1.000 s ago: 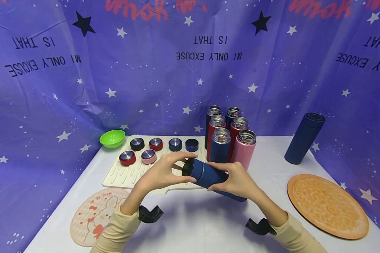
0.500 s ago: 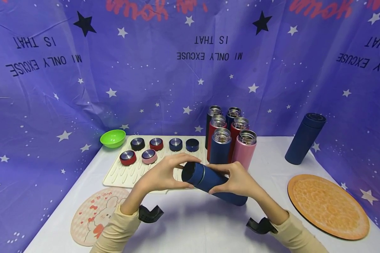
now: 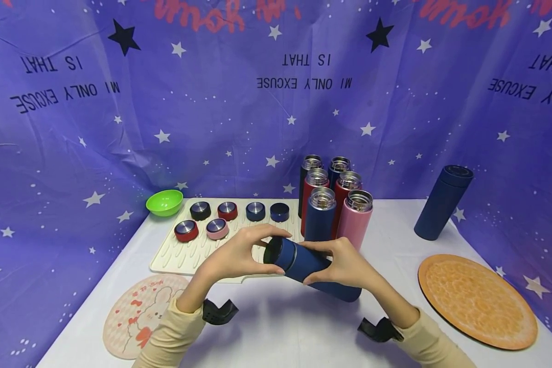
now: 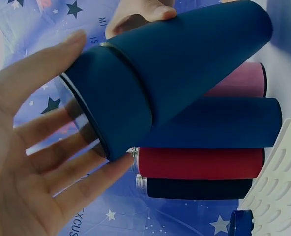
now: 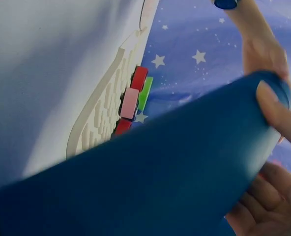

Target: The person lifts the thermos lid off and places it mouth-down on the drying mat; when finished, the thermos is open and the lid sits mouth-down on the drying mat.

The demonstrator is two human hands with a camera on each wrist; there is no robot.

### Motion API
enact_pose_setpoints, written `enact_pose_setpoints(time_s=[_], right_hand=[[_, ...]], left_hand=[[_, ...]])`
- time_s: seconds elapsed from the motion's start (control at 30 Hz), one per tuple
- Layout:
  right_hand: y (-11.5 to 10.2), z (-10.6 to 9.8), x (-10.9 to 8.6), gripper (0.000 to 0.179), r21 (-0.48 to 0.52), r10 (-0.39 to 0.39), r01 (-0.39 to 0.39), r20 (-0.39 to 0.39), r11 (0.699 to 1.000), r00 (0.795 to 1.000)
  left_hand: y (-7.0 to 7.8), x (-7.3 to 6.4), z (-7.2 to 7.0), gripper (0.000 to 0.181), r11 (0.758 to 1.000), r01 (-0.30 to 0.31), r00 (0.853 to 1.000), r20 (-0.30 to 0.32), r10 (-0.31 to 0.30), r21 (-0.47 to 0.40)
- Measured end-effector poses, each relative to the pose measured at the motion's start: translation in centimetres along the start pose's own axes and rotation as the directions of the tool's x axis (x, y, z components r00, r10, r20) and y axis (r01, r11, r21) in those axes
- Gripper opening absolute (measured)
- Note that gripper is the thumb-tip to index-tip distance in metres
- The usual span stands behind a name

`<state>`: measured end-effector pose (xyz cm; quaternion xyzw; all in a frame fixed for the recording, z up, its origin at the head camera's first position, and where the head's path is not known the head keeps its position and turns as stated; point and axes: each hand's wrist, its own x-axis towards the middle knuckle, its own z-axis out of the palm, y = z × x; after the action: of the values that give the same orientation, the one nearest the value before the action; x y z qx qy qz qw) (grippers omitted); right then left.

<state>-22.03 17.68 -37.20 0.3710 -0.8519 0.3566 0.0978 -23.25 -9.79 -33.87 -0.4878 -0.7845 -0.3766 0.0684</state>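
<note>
A dark blue thermos bottle (image 3: 308,263) is held tilted above the table, its lid end to the left and its base low to the right. My left hand (image 3: 239,250) grips the blue lid (image 4: 103,98), thumb on the near side and fingers spread at the end. A seam line shows between lid and body. Around the body, just below the lid, my right hand (image 3: 347,263) has its thumb and fingers. Behind it stand several open thermos bottles, among them a blue one (image 3: 320,217) and a pink one (image 3: 356,220).
Several loose lids (image 3: 216,228) sit on a cream drying mat (image 3: 175,260). A green bowl (image 3: 164,203) is at the back left. One lidded blue bottle (image 3: 441,204) stands far right. Round mats, pink (image 3: 119,322) and orange (image 3: 476,301), lie at the sides.
The held bottle has dipped slightly, its base moving a little lower and to the right. My left fingers have shifted on the lid. The standing bottles and loose lids stay put.
</note>
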Motion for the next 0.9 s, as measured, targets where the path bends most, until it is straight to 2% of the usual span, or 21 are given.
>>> enact_pose_setpoints(time_s=[0.13,0.27,0.37,0.5,0.6,0.7,0.8,0.9], right_hand=[[0.4,-0.5,0.1,0.070,0.118,0.020,-0.029,0.075,0.993,0.997],[0.4,-0.6,0.1,0.070,0.146,0.028,-0.041,0.090,0.988,0.996],[0.1,-0.5,0.0,0.070,0.117,0.040,-0.047,0.062,0.992,0.997],[-0.6,-0.2,-0.1,0.072,-0.006,0.019,-0.019,-0.023,1.000,1.000],[-1.1,0.1,-0.2,0.074,-0.121,-0.036,0.025,-0.084,0.992,0.996],[-1.3,0.2,-0.2,0.075,-0.179,-0.071,0.052,-0.101,0.982,0.992],[-1.2,0.1,-0.2,0.074,-0.155,-0.058,0.045,-0.077,0.987,0.995],[-0.6,-0.2,-0.1,0.072,-0.062,-0.009,0.008,-0.025,0.998,1.000]], left_hand=[[-0.1,0.2,0.1,0.065,0.996,-0.092,0.995,0.045,0.092,-0.013],[0.0,0.3,0.1,0.067,0.993,-0.117,0.991,0.066,0.119,-0.027],[0.1,0.2,0.0,0.064,0.997,-0.081,0.996,0.042,0.082,-0.017],[0.3,0.2,0.1,0.060,1.000,0.017,1.000,-0.019,-0.017,-0.010],[0.4,0.2,0.3,0.058,0.994,0.105,0.993,-0.049,-0.105,-0.019],[0.3,0.1,0.4,0.057,0.988,0.156,0.987,-0.047,-0.157,-0.022],[0.1,0.1,0.4,0.059,0.991,0.134,0.991,-0.020,-0.135,-0.025],[0.1,0.0,0.3,0.064,0.997,0.077,0.997,0.018,-0.076,-0.026]])
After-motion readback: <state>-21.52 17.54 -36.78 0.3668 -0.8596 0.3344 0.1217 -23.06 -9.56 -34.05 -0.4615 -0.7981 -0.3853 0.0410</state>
